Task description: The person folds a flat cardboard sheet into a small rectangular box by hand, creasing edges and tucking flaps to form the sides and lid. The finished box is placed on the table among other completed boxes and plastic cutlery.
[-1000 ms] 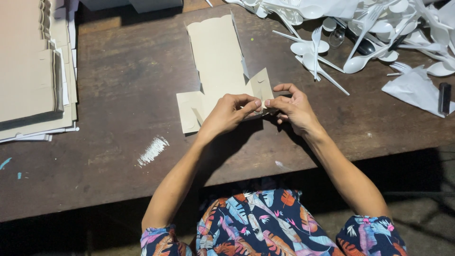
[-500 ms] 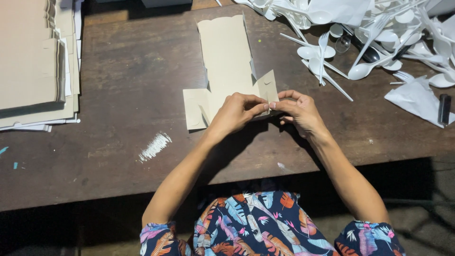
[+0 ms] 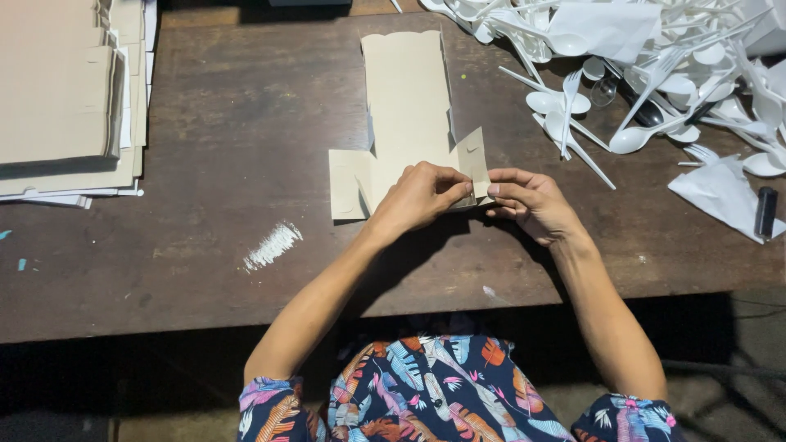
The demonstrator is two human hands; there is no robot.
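A flat cardboard box blank (image 3: 407,106) lies near the middle of the dark wooden desk (image 3: 205,147), its long panel running toward the far edge. Both hands work its near end: the left hand (image 3: 420,194) is clenched over the lower panel, pinning it down, and the right hand (image 3: 528,199) pinches the small side flap (image 3: 473,160), which stands partly raised. To fold this well, the crease should follow the scored line, with the left hand holding the panel flat so the blank cannot slide. A stack of flat cardboard sheets (image 3: 57,98) sits at the far left corner; white plastic spoons (image 3: 655,65) are heaped at the far right.
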